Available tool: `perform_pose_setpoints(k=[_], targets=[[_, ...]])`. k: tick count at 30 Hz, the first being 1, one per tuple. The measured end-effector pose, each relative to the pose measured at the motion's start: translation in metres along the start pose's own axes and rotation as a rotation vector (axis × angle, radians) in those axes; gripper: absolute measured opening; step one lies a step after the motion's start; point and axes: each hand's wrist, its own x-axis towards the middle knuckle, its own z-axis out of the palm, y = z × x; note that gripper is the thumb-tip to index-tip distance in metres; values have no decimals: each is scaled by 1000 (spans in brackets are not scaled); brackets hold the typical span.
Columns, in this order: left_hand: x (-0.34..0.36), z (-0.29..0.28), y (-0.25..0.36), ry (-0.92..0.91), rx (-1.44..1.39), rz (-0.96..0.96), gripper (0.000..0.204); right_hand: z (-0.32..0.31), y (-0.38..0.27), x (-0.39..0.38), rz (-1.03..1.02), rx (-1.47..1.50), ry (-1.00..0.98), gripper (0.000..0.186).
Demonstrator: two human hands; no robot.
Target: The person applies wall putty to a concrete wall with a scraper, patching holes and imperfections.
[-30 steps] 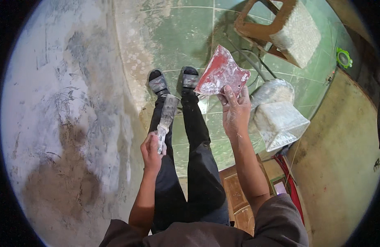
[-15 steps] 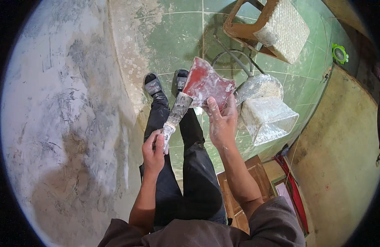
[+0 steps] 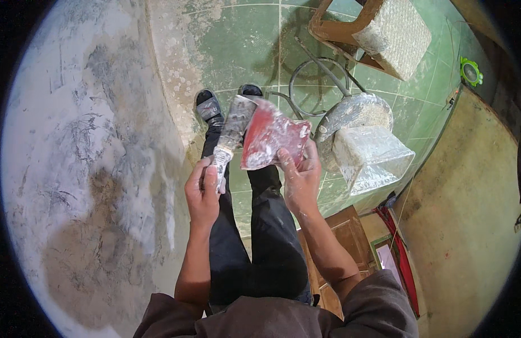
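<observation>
My left hand (image 3: pixel 203 191) is closed around the pale, plaster-smeared handle of a putty knife (image 3: pixel 233 128), whose wide grey blade points up and away from me. My right hand (image 3: pixel 301 183) grips the near right edge of a red plastic spreader (image 3: pixel 276 137) with a curved-in side, streaked with white plaster. The knife's blade lies against or just beside the spreader's left edge; whether they touch I cannot tell. Both tools are held in the air above my legs.
At left rises a wall (image 3: pixel 102 141) with patchy white plaster. On the green tiled floor (image 3: pixel 238 39) stand a brown stool (image 3: pixel 384 39) with a crusted top, a round plaster-covered stool (image 3: pixel 356 115) with bent metal legs, and a whitish square container (image 3: pixel 373 160). A wooden door (image 3: pixel 342 242) is at lower right.
The spreader has moved left and nearer to me, turning a little. The putty knife's blade has swung up from the spreader's lower corner to its upper left side.
</observation>
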Motion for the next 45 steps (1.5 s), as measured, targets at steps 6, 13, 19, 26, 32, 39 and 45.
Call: perform_pose_setpoints(k=[6, 13, 19, 26, 32, 39, 45], targets=[[-4, -26, -12, -23, 157, 206, 34, 2, -22, 5, 77, 136, 52, 39], [5, -38, -13, -53, 406, 471, 39, 13, -26, 3, 88, 143, -3, 38], [-24, -44, -20, 129, 318, 397, 34, 23, -21, 5, 87, 448, 166, 31], [-44, -23, -18, 92, 336, 366, 35, 41, -12, -8, 164, 550, 112, 25], [-46, -18, -12, 70, 255, 331, 34, 65, -12, -13, 77, 493, 241, 32], [-37, -14, -10, 157, 248, 390, 30, 62, 7, -19, 88, 442, 211, 47], [-36, -13, -6, 157, 297, 377, 34, 61, 19, -21, 26, 340, 219, 51]])
